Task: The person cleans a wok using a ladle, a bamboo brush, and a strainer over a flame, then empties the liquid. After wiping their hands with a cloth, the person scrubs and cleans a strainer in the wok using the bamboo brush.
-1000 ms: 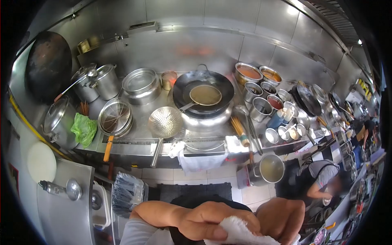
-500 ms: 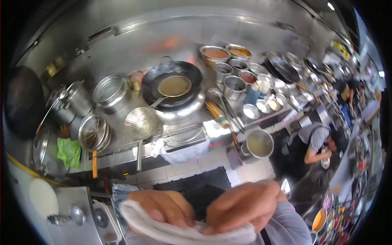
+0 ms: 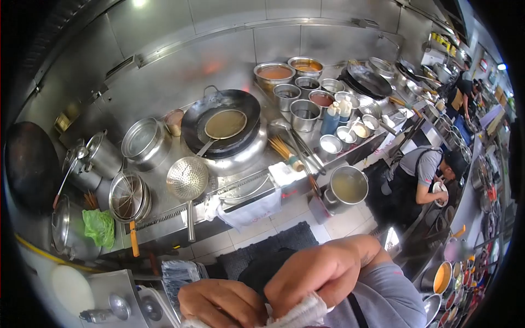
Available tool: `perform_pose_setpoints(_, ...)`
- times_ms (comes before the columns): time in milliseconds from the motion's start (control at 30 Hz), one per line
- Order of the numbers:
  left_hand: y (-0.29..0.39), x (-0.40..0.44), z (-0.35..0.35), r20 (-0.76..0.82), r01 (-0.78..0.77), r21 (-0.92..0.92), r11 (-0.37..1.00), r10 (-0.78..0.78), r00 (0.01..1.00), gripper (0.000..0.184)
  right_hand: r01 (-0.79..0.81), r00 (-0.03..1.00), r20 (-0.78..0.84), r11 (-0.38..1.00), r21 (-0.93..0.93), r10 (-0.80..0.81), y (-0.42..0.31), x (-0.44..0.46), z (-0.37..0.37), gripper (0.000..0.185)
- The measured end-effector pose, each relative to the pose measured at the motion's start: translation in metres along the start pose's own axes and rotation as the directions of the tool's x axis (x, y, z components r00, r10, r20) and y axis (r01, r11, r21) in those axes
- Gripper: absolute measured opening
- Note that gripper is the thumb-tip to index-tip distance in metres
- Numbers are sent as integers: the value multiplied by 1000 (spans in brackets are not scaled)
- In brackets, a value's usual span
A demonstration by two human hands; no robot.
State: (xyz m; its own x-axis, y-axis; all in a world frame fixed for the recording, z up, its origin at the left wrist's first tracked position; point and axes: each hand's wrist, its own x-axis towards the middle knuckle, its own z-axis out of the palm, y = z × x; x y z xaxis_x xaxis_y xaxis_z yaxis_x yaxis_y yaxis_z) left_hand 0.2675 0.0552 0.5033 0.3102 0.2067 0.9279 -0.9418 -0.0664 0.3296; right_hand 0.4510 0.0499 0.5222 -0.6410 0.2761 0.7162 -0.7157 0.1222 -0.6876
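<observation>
My left hand [image 3: 219, 302] and my right hand [image 3: 314, 276] are close together at the bottom of the view, in front of my body. Both are closed, fingers bent down, on a white cloth [image 3: 305, 312]. Only parts of the cloth show, bunched under the right fingers and at the lower edge. Beyond them, on the stove counter, a black wok [image 3: 188, 117] stands with a round skimmer [image 3: 226, 124] lying in it. A perforated ladle [image 3: 187, 179] rests near the counter's front edge, its handle pointing toward me.
A pot of cloudy liquid [image 3: 349, 186] stands below the counter's edge. Sauce pots [image 3: 274, 72], bottles [image 3: 330, 118] and small bowls [image 3: 331, 144] crowd the back right. Left are strainers [image 3: 127, 199] and a green plastic bag [image 3: 99, 227]. A co-worker [image 3: 418, 175] bends over the right-hand counter.
The cloth, stretched in a long band under both hands before, now shows less and is bunched at the right fingers. Both hands sit lower in view, and the left has shifted slightly right.
</observation>
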Motion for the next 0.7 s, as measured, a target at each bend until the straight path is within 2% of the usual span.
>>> perform_pose_setpoints(67,6,5,8,-134,86,107,991,-72,988,28,164,939,-327,975,151,-107,0,6,23,24)
perform_pose_setpoints(100,9,1,27,-313,173,38,984,-153,937,19,269,866,-476,947,178,-156,0,9,36,24)
perform_pose_setpoints(167,12,-3,26,-307,209,58,976,-182,934,19,209,960,-236,948,241,-151,8,0,19,26)
perform_pose_setpoints(200,15,-4,24,-294,233,90,968,-198,935,21,254,912,-343,967,36,-227,4,-1,26,27)
perform_pose_setpoints(233,20,-5,20,-254,288,58,956,-265,930,19,267,885,-379,962,-59,-269,2,-2,23,28)
perform_pose_setpoints(267,17,-5,24,-261,286,78,955,-257,930,19,270,856,-414,951,-153,-310,0,-2,20,28)
perform_pose_setpoints(300,9,-1,32,-339,229,94,969,-185,922,21,214,952,-211,974,-70,-224,-4,0,4,28)
perform_pose_setpoints(333,6,0,36,-414,170,117,978,-108,904,22,116,991,-77,990,75,-110,-10,2,-4,27)
perform_pose_setpoints(367,19,5,21,-242,305,103,947,-274,931,25,-18,998,59,982,188,7,-16,4,-12,26)
perform_pose_setpoints(400,20,7,19,-256,305,122,945,-267,929,25,-22,997,76,978,207,6,-12,5,-12,26)
perform_pose_setpoints(433,19,9,19,-240,319,113,941,-286,928,26,88,994,39,963,256,-101,-6,5,-12,27)
perform_pose_setpoints(500,16,9,27,-236,328,124,937,-293,926,27,61,993,85,972,229,-82,-13,3,-16,27)
perform_pose_setpoints(533,13,11,35,-336,287,69,955,-249,909,29,48,992,108,976,214,-73,-16,3,-18,27)
perform_pose_setpoints(567,8,12,44,-434,234,22,972,-201,878,30,-38,949,313,977,210,-31,-19,10,-25,27)
perform_pose_setpoints(667,-10,0,20,-342,39,162,986,19,939,34,-54,949,290,842,536,-124,3,-9,-7,29)
perform_pose_setpoints(700,-6,1,9,-146,84,170,982,-59,988,43,120,984,83,926,357,-159,-7,1,3,27)
